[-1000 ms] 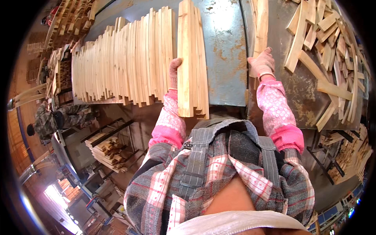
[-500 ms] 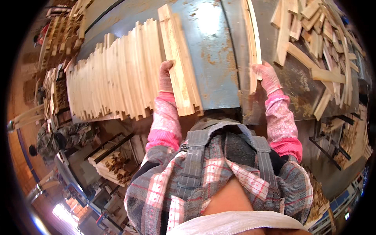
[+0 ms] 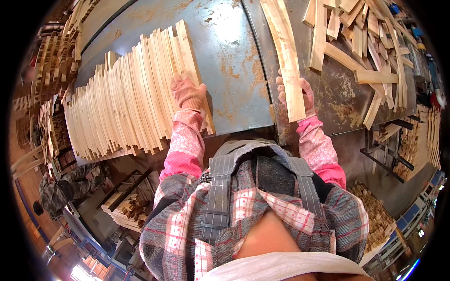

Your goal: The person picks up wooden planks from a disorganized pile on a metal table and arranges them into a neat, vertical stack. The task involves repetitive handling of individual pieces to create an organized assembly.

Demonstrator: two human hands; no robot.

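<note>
Wooden slats stand side by side in a long row (image 3: 124,93) on the table, left of centre. My left hand (image 3: 190,91), in a pink work glove, lies over the row's right end. Its fingers are spread on the tops, and the thumb points right, across the outermost slat (image 3: 188,51). My right hand (image 3: 307,96), gloved too, grips a single wooden slat (image 3: 285,51) near its close end. The slat's broad face is turned up, fingertips show at its left edge, and the thumb is on its right.
A loose heap of wood pieces (image 3: 370,37) covers the far right of the table. Between row and held slat lies a blue-grey tabletop (image 3: 234,89) with sawdust patches. Stacked wood stands on racks at lower left (image 3: 124,206) and right (image 3: 415,150). A person in camouflage (image 3: 65,189) is at left.
The slat by my left hand has come against the row, and that hand has shifted onto the tops. My right hand has turned its slat from edge to broad face.
</note>
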